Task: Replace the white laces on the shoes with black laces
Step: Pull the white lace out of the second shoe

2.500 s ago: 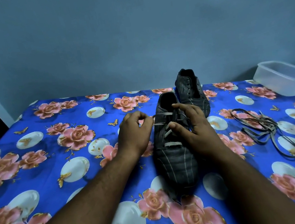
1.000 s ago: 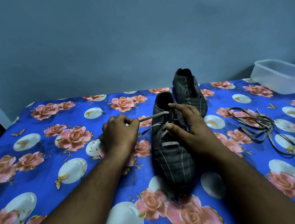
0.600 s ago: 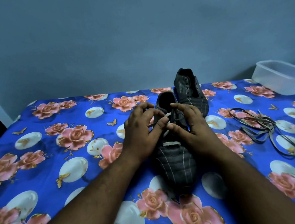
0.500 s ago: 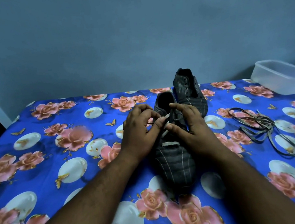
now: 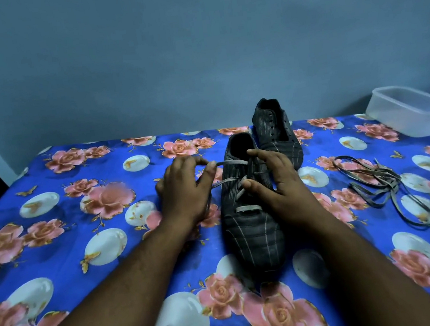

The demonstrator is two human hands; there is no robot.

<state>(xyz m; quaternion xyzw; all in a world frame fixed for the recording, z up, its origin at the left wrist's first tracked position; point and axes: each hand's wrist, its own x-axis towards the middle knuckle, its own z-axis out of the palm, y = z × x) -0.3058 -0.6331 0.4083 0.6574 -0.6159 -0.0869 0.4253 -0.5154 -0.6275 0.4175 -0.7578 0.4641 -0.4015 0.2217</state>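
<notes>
Leftward, bare floral cloth (image 5: 55, 236).

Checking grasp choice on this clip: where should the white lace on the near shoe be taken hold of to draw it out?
Pinch the white lace on its free run left of the near shoe, coming from the left, as the left hand does; further in, it is threaded through eyelets.

No writing, brand mark, number or sign can be read anywhere in the view.
</notes>
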